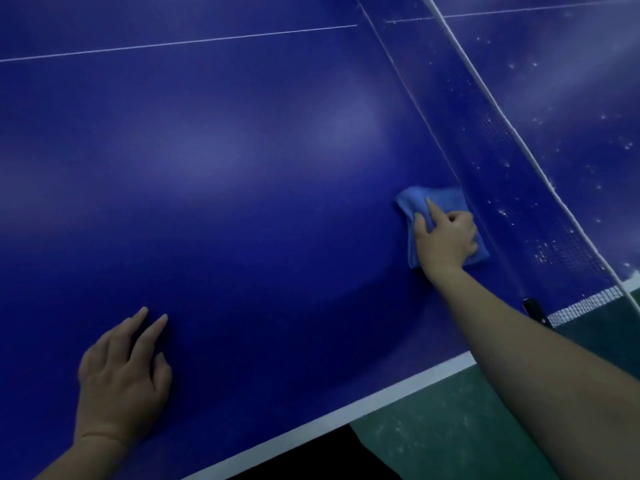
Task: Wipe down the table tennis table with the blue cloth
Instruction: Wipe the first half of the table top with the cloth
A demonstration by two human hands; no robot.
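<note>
The left hand (pixel 121 379) lies flat on the blue desk (pixel 242 168), close to the near edge. Its fingers are straight and a little spread, and it holds nothing. A white stripe (pixel 346 414) runs along that near edge. Far back, a thin white line (pixel 173 43) goes across the top of the desk. The middle of the desk shines with soft light patches.

More to the right is the cloth (pixel 415 202). It is light blue and folded, and it lies on the desk right at the foot of the net (pixel 502 150), not far from the near edge. The right hand (pixel 446 237) presses down on top of the cloth. Its pointer finger and thumb are out straight on the cloth. The other fingers bend down into the cloth. The arm reaches in from the bottom right.

The net stands up across the desk. It has a white band (pixel 485 88) along its top. A small black clip (pixel 535 311) holds the net at the near edge of the desk. Past the net, the other half of the desk has many small white specks (pixel 588 116) on it.

Below the near edge, at the right, is a green floor (pixel 467 427) with pale marks.
</note>
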